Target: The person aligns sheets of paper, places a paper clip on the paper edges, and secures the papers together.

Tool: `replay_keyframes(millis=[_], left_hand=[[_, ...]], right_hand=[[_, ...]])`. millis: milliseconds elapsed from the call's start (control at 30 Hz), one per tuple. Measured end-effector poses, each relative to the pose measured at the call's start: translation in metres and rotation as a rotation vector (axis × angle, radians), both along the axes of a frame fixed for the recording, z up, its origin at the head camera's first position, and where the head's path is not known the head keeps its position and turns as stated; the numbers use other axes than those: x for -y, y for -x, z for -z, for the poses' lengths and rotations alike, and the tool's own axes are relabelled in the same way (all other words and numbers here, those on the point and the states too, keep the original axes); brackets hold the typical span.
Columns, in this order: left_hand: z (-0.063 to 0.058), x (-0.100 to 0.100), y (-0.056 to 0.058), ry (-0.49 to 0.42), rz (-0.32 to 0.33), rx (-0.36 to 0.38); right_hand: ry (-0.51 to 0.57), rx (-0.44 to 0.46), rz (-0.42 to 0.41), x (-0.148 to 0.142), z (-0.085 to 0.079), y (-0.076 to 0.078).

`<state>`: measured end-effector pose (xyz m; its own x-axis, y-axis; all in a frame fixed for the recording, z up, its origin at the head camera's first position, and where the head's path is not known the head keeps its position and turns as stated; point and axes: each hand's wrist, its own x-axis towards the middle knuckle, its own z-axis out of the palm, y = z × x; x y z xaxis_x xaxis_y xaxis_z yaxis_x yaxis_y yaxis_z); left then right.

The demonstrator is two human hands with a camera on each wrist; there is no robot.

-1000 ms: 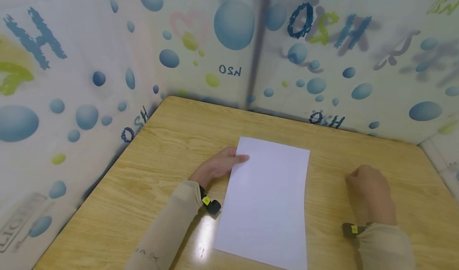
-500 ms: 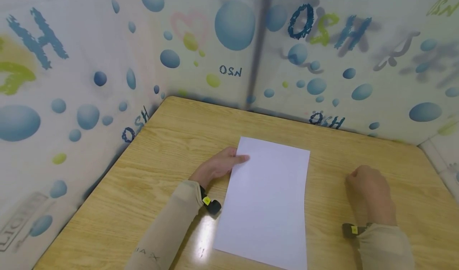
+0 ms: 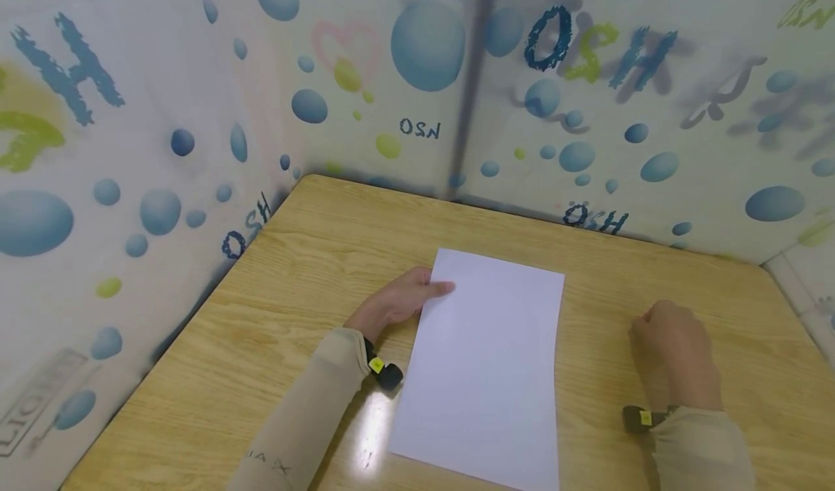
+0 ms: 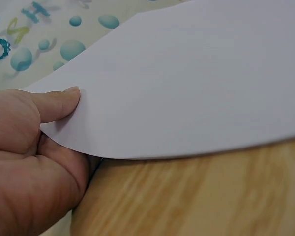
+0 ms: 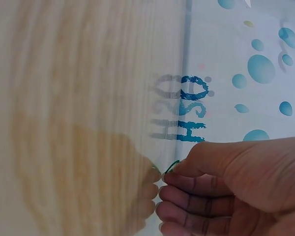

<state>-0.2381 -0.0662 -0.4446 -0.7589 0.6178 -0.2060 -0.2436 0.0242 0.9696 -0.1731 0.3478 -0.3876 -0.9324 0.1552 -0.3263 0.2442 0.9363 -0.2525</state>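
A plain white sheet of paper (image 3: 489,360) lies lengthwise toward me in the head view. At its far left edge my left hand (image 3: 394,299) pinches it, thumb on top and fingers underneath; the left wrist view has that edge of the paper (image 4: 162,88) bowed up off the wood. To the right of the paper, my right hand (image 3: 675,346) rests at the table with its fingers curled. Between its thumb and forefinger, the right wrist view reveals a thin green curved, wire-like piece (image 5: 171,166); most of it is hidden by the fingers.
The wooden table (image 3: 313,252) has a glossy surface that mirrors the right hand. Walls with a bubble-print covering (image 3: 535,135) stand along its far and left sides. Small black cameras (image 3: 386,375) are strapped to both wrists.
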Motion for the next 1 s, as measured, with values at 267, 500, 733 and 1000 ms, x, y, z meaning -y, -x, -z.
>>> replay_keyframes(millis=[267, 500, 733, 1000], left_hand=[[0.0, 0.0, -0.001, -0.004, 0.005, -0.013], [0.0, 0.0, -0.001, 0.0, 0.001, 0.0], [0.0, 0.0, 0.0, -0.003, 0.003, 0.003], [0.0, 0.001, -0.001, -0.011, 0.004, 0.006]], right_hand=[[-0.017, 0.003, -0.011, 0.002, -0.001, -0.002], [-0.03, -0.013, -0.038, -0.001, -0.002, 0.001], [0.003, -0.009, -0.049, -0.009, -0.001, 0.002], [-0.008, -0.097, -0.101, -0.011, 0.008, 0.002]])
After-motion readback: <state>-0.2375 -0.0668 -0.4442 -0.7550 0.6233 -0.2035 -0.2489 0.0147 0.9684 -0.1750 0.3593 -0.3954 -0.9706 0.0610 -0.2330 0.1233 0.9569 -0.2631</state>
